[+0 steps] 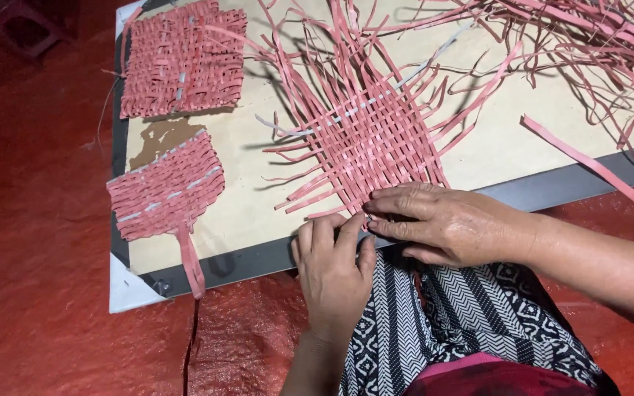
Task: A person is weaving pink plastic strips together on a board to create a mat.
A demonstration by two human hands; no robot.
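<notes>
1. Patterned black-and-white cloth (471,323) covered the person's lap at the near edge, and both hands reached out from above it to the work.
2. Her left hand (334,264) lay palm down with the fingers close together, their tips pressing the near edge of the half-woven pink mat (365,139). Nothing seemed to be gripped inside it.
3. Her right hand (442,224) came in from the right side, fingers stretched out flat and together. The tips met the left hand's at the mat's near corner, where they looked to be pinching or tucking one strip end, though I could not tell which strip.
4. That mat lay on the pale wooden board (258,198), near its front edge and directly before the person. Its middle was tightly plaited, but loose strip ends stuck out on every side, so I judged the weaving partly done, with the edges left unfinished.
5. Farther left on the board sat two smaller pieces: a square woven panel (183,60) at the far corner, and a rounded woven piece (166,189) with a tail hanging over the board's edge. Both looked closer to finished.
6. Loose pink strips (588,44) lay tangled across the board's far right.
7. Under everything spread a red floor sheet (38,220).
</notes>
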